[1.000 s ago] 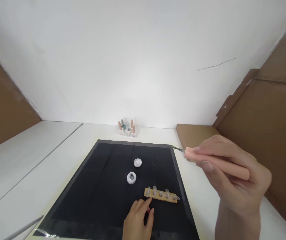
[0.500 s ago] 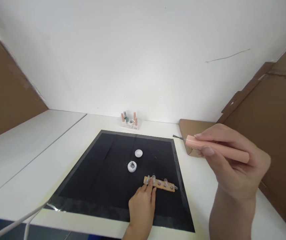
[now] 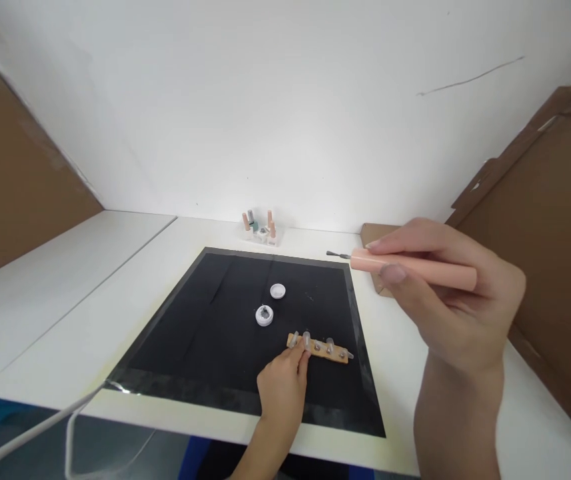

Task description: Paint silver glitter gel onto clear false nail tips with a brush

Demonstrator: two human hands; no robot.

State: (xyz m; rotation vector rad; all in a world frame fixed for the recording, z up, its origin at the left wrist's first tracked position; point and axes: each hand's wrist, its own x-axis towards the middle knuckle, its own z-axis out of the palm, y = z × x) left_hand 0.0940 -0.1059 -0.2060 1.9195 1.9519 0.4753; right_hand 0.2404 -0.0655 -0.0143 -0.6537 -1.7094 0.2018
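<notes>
My right hand (image 3: 465, 300) is raised at the right, closed around the pink handle of a nail polish brush (image 3: 422, 269). Its dark bristle tip points left, in the air beyond the mat's far right corner. Lower down, my left hand (image 3: 281, 383) rests on the black mat with its fingertips pinching a clear nail tip (image 3: 306, 339). That tip stands on a wooden strip (image 3: 336, 358) bearing several clear nail tips. Beyond the strip are a small white jar (image 3: 264, 323) with greyish content and a white lid (image 3: 278, 291), lying apart from each other.
At the back, a clear holder (image 3: 272, 241) carries several polish bottles. A cardboard box (image 3: 372, 233) sits behind my right hand, and cardboard panels (image 3: 555, 220) flank the white table (image 3: 80, 293). A white cable (image 3: 40, 427) crosses the front left edge.
My right hand with the brush has moved left and slightly up in the picture. The view has tilted down a little. My left hand stays at the strip, its fingertips now at the clear tip.
</notes>
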